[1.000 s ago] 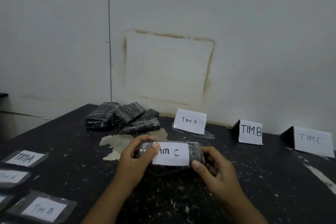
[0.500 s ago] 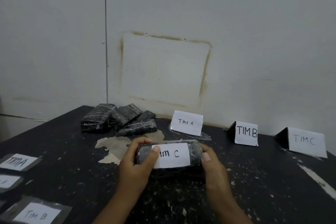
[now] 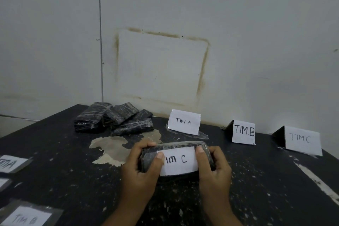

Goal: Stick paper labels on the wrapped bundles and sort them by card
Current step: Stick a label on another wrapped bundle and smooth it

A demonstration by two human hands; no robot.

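Note:
A black wrapped bundle (image 3: 170, 147) is held just above the table at centre, with a white paper label (image 3: 178, 161) reading "TIM C" on its near face. My left hand (image 3: 141, 172) grips its left end, thumb pressed on the label's left edge. My right hand (image 3: 213, 169) grips the right end, thumb on the label's right edge. Three standing cards line the back: "TIM A" (image 3: 184, 122), "TIM B" (image 3: 243, 132) and "TIM C" (image 3: 302, 140). A pile of several unlabelled black bundles (image 3: 111, 119) lies at the back left.
Loose labels lie on the table's left side: "TIM A" (image 3: 11, 163), a partly cut-off one (image 3: 3, 182) and "TIM B" (image 3: 25, 217). A pale worn patch (image 3: 111, 147) marks the dark table (image 3: 266, 189). A white wall stands right behind the cards.
Both hands have closed in round the bundle's ends, and my right thumb has come up onto the label's right edge. The bundle is tilted with its label facing me more.

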